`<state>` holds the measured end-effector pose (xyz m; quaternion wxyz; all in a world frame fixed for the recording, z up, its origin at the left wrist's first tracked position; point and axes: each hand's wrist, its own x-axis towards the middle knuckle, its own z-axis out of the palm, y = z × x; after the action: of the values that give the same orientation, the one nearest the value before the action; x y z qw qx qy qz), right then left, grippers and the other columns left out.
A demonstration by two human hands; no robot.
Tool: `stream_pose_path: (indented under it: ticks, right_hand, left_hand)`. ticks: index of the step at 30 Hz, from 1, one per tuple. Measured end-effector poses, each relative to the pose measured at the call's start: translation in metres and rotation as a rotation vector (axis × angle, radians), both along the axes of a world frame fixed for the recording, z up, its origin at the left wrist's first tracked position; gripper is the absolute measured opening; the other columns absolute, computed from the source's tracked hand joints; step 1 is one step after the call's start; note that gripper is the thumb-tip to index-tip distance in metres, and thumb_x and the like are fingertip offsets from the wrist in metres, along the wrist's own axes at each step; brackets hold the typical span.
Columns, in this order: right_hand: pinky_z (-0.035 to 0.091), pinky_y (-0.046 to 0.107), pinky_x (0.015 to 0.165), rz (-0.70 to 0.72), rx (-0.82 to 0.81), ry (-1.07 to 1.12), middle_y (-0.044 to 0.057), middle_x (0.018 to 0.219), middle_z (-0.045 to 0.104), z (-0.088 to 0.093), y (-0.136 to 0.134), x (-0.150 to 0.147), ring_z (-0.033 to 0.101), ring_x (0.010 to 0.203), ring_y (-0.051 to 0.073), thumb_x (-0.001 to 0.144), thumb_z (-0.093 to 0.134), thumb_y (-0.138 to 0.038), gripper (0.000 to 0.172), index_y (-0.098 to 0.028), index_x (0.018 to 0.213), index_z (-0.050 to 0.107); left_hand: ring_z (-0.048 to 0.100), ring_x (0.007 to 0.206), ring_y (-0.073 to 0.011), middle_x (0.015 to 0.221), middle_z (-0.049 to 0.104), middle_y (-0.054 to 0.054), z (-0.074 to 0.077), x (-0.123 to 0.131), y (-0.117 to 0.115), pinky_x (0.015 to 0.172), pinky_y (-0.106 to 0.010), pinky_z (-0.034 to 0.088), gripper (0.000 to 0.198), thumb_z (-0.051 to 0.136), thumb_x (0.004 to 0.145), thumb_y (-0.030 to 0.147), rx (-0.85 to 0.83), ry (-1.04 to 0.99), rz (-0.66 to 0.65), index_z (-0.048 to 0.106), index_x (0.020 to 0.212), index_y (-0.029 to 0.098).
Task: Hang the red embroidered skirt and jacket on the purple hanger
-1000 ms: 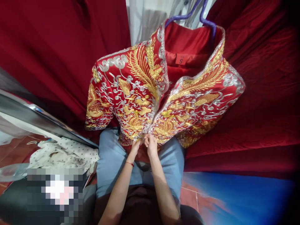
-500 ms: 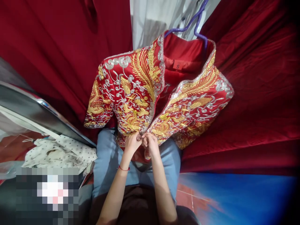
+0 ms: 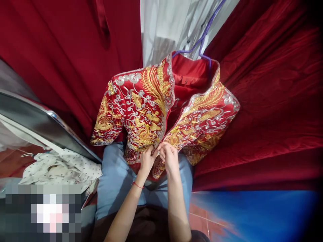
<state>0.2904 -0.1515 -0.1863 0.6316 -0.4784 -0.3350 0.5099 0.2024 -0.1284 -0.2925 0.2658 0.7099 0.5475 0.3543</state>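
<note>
A red jacket [image 3: 141, 107] with dense gold and silver embroidery hangs on a purple hanger [image 3: 202, 40], its front open down the middle. A size label [image 3: 186, 81] shows inside the collar. My left hand [image 3: 147, 160] pinches the left front edge low on the jacket. My right hand [image 3: 169, 158] pinches the right front edge right beside it, fingertips nearly touching. Both hands are closed on the cloth. A red string bracelet circles my left wrist. My blue-jeaned lap [image 3: 113, 181] lies beneath the hem.
Dark red curtains [image 3: 272, 87] hang on both sides, with white sheer cloth [image 3: 166, 30] between them. A shiny metal-edged panel [image 3: 45, 117] and a spotted white garment [image 3: 63, 168] lie at the left. A blue surface [image 3: 252, 215] is at lower right.
The jacket and hanger sit lower and smaller in view. My hands have moved slightly up the front opening, drawing the two edges closer together.
</note>
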Motion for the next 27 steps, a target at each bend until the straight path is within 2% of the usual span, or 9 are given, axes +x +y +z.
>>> stream_pose_path:
  ticks: [7,16,21,25,27]
  right_hand:
    - [0.021,0.021,0.04,-0.077,0.184,-0.131,-0.008,0.045,0.04,0.065,0.01,-0.003,0.029,0.038,0.005,0.089,0.056,-0.037,0.026,-0.018,0.076,0.067]
    - [0.024,0.022,0.042,-0.132,0.363,-0.264,-0.007,0.051,0.042,0.124,0.028,-0.003,0.031,0.043,0.006,0.094,0.054,-0.036,0.025,-0.02,0.081,0.068]
    - [0.025,0.022,0.041,-0.172,0.416,-0.299,-0.006,0.054,0.045,0.137,0.035,-0.005,0.032,0.043,0.006,0.096,0.052,-0.039,0.026,-0.021,0.085,0.067]
    - [0.026,0.022,0.041,-0.16,0.42,-0.35,-0.007,0.053,0.047,0.13,0.036,-0.004,0.035,0.041,0.006,0.099,0.05,-0.041,0.027,-0.022,0.089,0.066]
    - [0.026,0.022,0.04,-0.154,0.405,-0.382,-0.008,0.049,0.046,0.126,0.037,-0.001,0.035,0.039,0.006,0.098,0.052,-0.041,0.027,-0.021,0.089,0.066]
  left_hand:
    - [0.056,0.064,-0.0161,0.07,0.062,-0.003,-0.007,0.001,0.0,0.064,-0.024,0.033,0.024,0.054,0.096,0.037,-0.021,-0.166,0.006,0.059,0.078,0.021]
    - [0.049,0.057,-0.0147,0.064,0.058,-0.001,-0.012,0.001,0.0,0.062,-0.025,0.03,0.027,0.057,0.094,0.042,-0.017,-0.212,0.028,0.057,0.076,0.022]
    - [0.05,0.057,-0.015,0.063,0.058,-0.002,-0.01,0.002,-0.001,0.062,-0.025,0.031,0.031,0.052,0.096,0.045,-0.016,-0.204,0.02,0.056,0.075,0.022]
    - [0.053,0.057,-0.0148,0.065,0.06,-0.002,-0.003,-0.001,0.001,0.06,-0.025,0.03,0.03,0.054,0.096,0.044,-0.011,-0.108,0.031,0.056,0.076,0.022]
    - [0.053,0.057,-0.0137,0.065,0.059,-0.001,0.008,-0.003,0.003,0.06,-0.024,0.031,0.03,0.054,0.096,0.044,0.01,-0.052,0.017,0.056,0.075,0.022]
